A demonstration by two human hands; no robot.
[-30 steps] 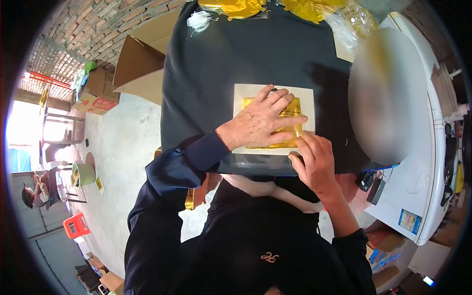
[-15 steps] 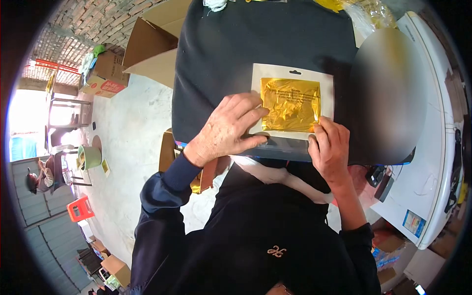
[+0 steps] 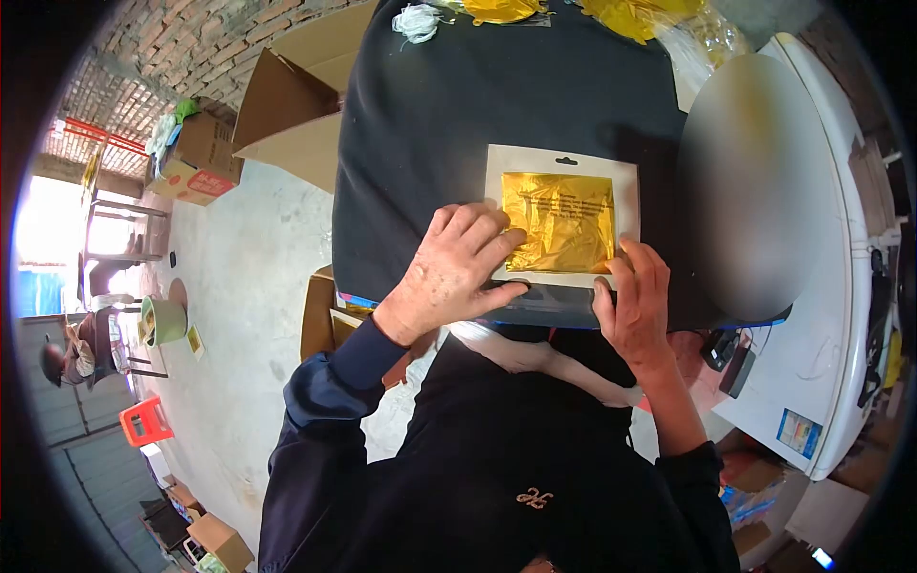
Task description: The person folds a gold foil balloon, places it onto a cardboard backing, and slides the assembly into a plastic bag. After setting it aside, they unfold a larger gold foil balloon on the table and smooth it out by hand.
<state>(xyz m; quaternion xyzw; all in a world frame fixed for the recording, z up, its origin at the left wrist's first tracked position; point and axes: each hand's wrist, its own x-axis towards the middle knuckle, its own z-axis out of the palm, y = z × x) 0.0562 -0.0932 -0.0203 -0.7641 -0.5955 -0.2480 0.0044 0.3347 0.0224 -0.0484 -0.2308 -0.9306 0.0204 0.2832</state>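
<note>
A folded sheet of gold foil (image 3: 559,224) with dark printed lines lies in a flat pouch (image 3: 626,201) with a pale border and a hanging hole at its top. The pouch rests near the front edge of the black-covered table (image 3: 458,105). My left hand (image 3: 454,263) lies over its left side, fingertips on the foil's edge and thumb stretched out along the pouch's bottom. At the lower right corner, the curled fingers of my right hand (image 3: 638,301) grip the pouch's edge, the thumb below.
White string (image 3: 416,23) and gold foil pieces (image 3: 501,10) lie at the table's far edge, beside clear plastic (image 3: 702,43). Open cardboard boxes (image 3: 287,105) stand left. A white appliance (image 3: 812,286) is on the right. Another person (image 3: 81,353) sits far left near a green bin (image 3: 164,321).
The view has shifted, so the table and pouch appear slightly lower and more of the far edge shows. Both hands stay at the pouch's sides; the foil looks a little smoother.
</note>
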